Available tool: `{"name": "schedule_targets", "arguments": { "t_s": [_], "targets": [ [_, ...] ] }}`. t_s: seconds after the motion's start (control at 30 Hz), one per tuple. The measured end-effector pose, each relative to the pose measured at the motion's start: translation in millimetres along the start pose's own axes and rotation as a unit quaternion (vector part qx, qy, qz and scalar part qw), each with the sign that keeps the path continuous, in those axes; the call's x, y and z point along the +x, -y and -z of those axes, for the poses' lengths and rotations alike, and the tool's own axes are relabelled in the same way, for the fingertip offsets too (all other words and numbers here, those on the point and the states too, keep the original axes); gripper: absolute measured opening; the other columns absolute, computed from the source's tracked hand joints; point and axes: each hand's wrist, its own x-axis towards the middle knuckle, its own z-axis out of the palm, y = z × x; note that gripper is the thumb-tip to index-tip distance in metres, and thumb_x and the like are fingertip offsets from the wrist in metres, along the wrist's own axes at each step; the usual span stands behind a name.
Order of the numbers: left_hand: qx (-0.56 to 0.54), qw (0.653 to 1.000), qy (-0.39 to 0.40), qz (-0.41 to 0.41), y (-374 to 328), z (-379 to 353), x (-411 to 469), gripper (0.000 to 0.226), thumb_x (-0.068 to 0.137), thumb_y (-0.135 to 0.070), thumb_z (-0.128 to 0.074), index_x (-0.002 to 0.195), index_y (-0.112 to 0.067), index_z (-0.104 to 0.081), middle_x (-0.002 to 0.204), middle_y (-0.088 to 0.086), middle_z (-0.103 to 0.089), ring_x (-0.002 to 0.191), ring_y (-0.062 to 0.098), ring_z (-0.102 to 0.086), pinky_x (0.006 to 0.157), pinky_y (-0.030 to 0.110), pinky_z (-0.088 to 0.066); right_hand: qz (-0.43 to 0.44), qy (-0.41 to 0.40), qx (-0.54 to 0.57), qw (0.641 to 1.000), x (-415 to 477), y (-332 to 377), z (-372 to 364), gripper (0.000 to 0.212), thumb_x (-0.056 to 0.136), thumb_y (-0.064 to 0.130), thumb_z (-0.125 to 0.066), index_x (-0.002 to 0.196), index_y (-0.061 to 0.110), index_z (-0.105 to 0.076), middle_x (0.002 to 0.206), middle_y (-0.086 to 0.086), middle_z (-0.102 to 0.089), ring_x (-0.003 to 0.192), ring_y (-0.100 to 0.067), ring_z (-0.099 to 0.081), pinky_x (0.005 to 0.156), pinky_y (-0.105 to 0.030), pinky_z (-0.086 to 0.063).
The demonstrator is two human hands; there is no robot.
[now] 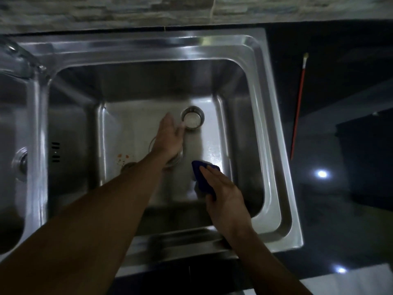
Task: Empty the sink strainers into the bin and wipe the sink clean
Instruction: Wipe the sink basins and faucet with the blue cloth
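In the sink (234, 92), my left hand (170, 138) lies open, fingers straight, holding nothing, just beside the upright strainer (192, 121). My right hand (223, 192) grips the blue cloth (203, 179) near the sink's front wall.

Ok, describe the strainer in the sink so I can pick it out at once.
Look in the steel basin on the right, on its flat floor toward the back. The strainer is the small round metal cup just past the left hand. Its shiny rim and pale inside set it apart from the blue cloth in the right hand nearer the front.
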Motion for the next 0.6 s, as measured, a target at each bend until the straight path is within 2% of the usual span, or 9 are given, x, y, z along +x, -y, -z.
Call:
{"name": "schedule_targets", "arguments": {
  "t_s": [0.07,0.13,0.23,0.3,0.37,0.47,0.53,0.6],
  "targets": [
    [0.051,0.997,-0.019,0.054,27,16,-20,0.058,0.102,-0.027,-0.052,0.152,-0.008,-0.031,0.156,0.016,-0.038,0.144,0.033,-0.038,0.12,0.049,-0.034,0.008,0.002,-0.004,1.0,0,0,2,0.067,0.094,0.01,-0.061,0.153,0.033,-0.038,0.155,0.007,-0.043,0.142,-0.012,-0.041,0.12,-0.037,-0.034],
    [0.129,0.988,-0.024,0.078,56,36,-43,0.079,0.094,-0.033,-0.064,0.157,-0.014,-0.021,0.16,0.013,-0.033,0.147,0.033,-0.032,0.123,0.046,-0.027,0.02,0.003,-0.005,1.0,0,1,2,0.066,0.093,0.009,-0.062,0.152,0.029,-0.04,0.152,0.002,-0.048,0.139,-0.015,-0.046,0.118,-0.039,-0.037],
    [0.207,0.975,0.004,0.077,88,63,-72,0.121,0.072,-0.063,-0.076,0.159,-0.017,-0.006,0.164,0.012,-0.024,0.149,0.036,-0.025,0.122,0.05,-0.025,0.029,-0.006,-0.006,1.0,-2,3,3,0.064,0.092,0.011,-0.063,0.15,0.026,-0.042,0.147,-0.003,-0.053,0.134,-0.019,-0.051,0.116,-0.039,-0.04],
    [0.235,0.968,0.027,0.085,101,71,-84,0.135,0.06,-0.077,-0.075,0.158,-0.025,0.0,0.164,0.009,-0.02,0.149,0.036,-0.023,0.118,0.053,-0.032,0.034,-0.016,-0.005,0.999,-3,5,3,0.063,0.09,0.01,-0.063,0.149,0.023,-0.044,0.146,-0.005,-0.054,0.134,-0.021,-0.052,0.116,-0.04,-0.041],
    [0.275,0.956,0.047,0.088,105,72,-90,0.132,0.058,-0.075,-0.078,0.156,-0.029,-0.004,0.162,0.009,-0.021,0.148,0.036,-0.024,0.113,0.053,-0.035,0.03,-0.02,-0.005,0.999,-3,6,3,0.065,0.088,0.006,-0.063,0.149,0.022,-0.046,0.146,-0.006,-0.054,0.133,-0.022,-0.052,0.116,-0.04,-0.041],
    [0.327,0.942,0.041,0.063,101,69,-91,0.093,0.069,-0.059,-0.078,0.144,-0.031,-0.03,0.15,0.008,-0.034,0.135,0.037,-0.037,0.102,0.051,-0.045,0.023,-0.025,-0.009,0.999,-2,6,1,0.067,0.087,0.002,-0.062,0.149,0.022,-0.047,0.146,-0.007,-0.055,0.132,-0.022,-0.053,0.116,-0.04,-0.041],
    [0.318,0.945,0.031,0.067,94,69,-92,0.072,0.075,-0.049,-0.076,0.135,-0.029,-0.041,0.142,0.006,-0.04,0.127,0.036,-0.043,0.096,0.049,-0.05,0.023,-0.027,-0.022,0.999,-1,6,1,0.068,0.086,0.001,-0.062,0.149,0.022,-0.046,0.145,-0.006,-0.055,0.131,-0.022,-0.053,0.116,-0.041,-0.041],
    [0.296,0.952,0.027,0.068,89,71,-93,0.07,0.073,-0.044,-0.077,0.133,-0.026,-0.046,0.138,0.008,-0.044,0.126,0.036,-0.045,0.097,0.047,-0.05,0.023,-0.026,-0.032,0.999,-1,6,0,0.069,0.086,0.001,-0.063,0.149,0.023,-0.045,0.145,-0.006,-0.055,0.13,-0.022,-0.054,0.115,-0.041,-0.041]
  ]
}}
